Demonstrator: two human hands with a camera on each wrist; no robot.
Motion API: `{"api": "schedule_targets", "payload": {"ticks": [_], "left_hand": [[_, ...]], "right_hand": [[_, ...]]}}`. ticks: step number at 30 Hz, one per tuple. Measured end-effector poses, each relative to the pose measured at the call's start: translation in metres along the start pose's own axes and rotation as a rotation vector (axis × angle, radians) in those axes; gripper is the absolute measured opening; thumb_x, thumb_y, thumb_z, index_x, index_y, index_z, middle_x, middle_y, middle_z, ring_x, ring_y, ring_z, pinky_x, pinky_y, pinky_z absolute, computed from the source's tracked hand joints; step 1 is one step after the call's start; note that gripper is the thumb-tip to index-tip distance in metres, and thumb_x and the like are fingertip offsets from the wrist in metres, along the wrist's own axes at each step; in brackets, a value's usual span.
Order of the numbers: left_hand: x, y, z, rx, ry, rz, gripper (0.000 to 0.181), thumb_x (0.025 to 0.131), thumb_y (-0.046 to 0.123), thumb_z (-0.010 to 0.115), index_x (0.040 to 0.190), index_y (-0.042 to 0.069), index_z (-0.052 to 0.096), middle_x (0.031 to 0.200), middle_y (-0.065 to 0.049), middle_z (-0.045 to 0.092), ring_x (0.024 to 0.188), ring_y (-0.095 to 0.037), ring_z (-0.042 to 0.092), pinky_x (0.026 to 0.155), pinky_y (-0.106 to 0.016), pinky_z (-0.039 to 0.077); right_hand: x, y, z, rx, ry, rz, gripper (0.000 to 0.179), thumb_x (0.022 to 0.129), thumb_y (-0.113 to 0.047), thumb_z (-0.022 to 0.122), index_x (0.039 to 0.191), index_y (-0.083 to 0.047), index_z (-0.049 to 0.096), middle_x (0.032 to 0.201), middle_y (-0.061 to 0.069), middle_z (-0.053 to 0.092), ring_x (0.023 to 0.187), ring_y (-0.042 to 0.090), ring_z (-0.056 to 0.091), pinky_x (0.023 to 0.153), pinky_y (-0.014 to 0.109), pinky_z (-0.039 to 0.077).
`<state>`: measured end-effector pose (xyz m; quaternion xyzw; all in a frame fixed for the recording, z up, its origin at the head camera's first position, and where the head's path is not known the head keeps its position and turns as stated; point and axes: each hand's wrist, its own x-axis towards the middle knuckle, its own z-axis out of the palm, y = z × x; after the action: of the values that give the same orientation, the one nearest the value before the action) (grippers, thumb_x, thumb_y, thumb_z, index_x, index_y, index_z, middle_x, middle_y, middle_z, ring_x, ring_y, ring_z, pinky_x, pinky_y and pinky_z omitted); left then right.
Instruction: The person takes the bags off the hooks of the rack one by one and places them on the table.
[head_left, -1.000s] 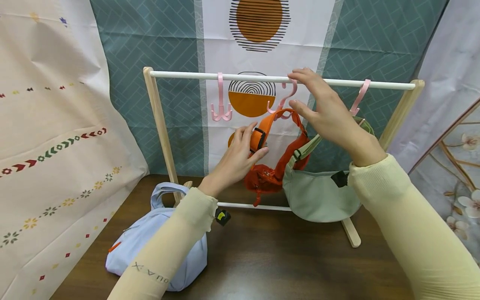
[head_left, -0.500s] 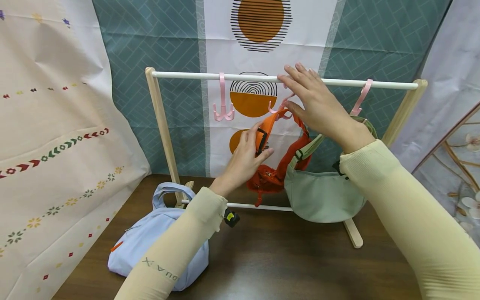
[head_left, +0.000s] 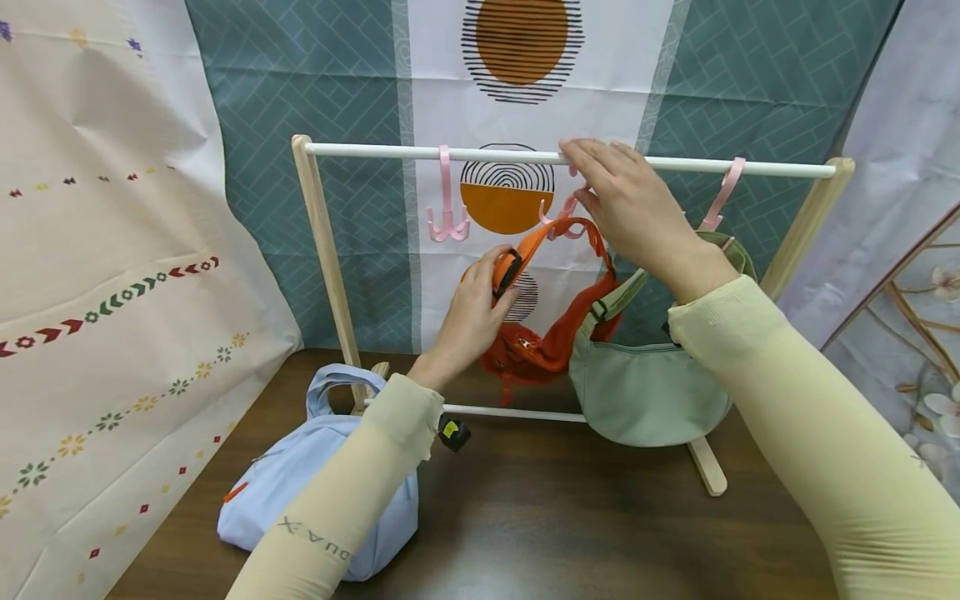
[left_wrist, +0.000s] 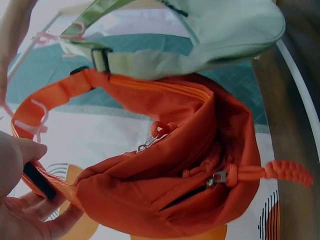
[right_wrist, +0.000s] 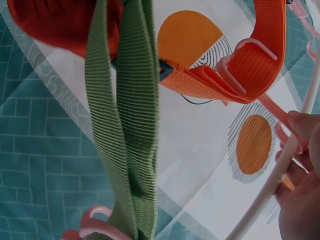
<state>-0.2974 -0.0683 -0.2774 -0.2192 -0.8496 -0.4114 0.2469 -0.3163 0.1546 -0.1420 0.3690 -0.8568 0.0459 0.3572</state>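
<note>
An orange-red waist bag (left_wrist: 165,170) hangs by its strap (head_left: 551,229) from the middle pink hook (right_wrist: 230,75). My left hand (head_left: 472,304) pinches the strap at its black buckle (left_wrist: 39,180), between thumb and fingers. Up at the white rail (head_left: 375,150), my right hand (head_left: 637,204) grips the upper stem of that same hook, thumb on one side and fingers behind, as the right wrist view shows. Close to the right of the waist bag hangs a pale green shoulder bag (head_left: 648,396); its strap (right_wrist: 135,100) goes up to the right-hand pink hook (head_left: 725,193).
A third pink hook (head_left: 445,200) hangs bare on the left of the rail. A light blue handbag (head_left: 322,492) stands on the dark table (head_left: 540,517), partly behind the left sleeve. Wooden posts (head_left: 324,250) carry the rail, and a patterned cloth (head_left: 300,67) hangs behind.
My right hand's spread fingers have curled in around the hook's stem at the rail. My left hand has tilted the strap's buckle, and the waist bag has swung slightly left.
</note>
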Motion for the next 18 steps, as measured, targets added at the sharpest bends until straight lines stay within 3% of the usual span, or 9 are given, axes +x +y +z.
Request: {"api": "schedule_targets", "payload": {"ticks": [10,18], "left_hand": [[0.005,-0.003,-0.015,-0.152,0.079,0.021,0.046,0.107,0.016,0.061,0.150,0.009,0.048,0.128,-0.018,0.058,0.104,-0.030,0.056,0.091,-0.041,0.049],[0.010,0.013,-0.023,-0.237,0.146,0.043,0.043,0.108,0.021,0.060,0.148,0.009,0.050,0.119,-0.016,0.060,0.097,-0.026,0.056,0.082,-0.035,0.048]], "right_hand": [[0.005,-0.010,-0.010,0.032,-0.065,0.111,0.070,0.102,-0.004,0.064,0.164,-0.014,0.032,0.135,0.019,0.061,0.134,0.041,0.051,0.122,0.051,0.030],[0.005,-0.012,-0.010,0.030,-0.066,0.141,0.070,0.103,-0.006,0.064,0.164,-0.014,0.031,0.135,0.019,0.063,0.135,0.043,0.051,0.121,0.053,0.031]]}}
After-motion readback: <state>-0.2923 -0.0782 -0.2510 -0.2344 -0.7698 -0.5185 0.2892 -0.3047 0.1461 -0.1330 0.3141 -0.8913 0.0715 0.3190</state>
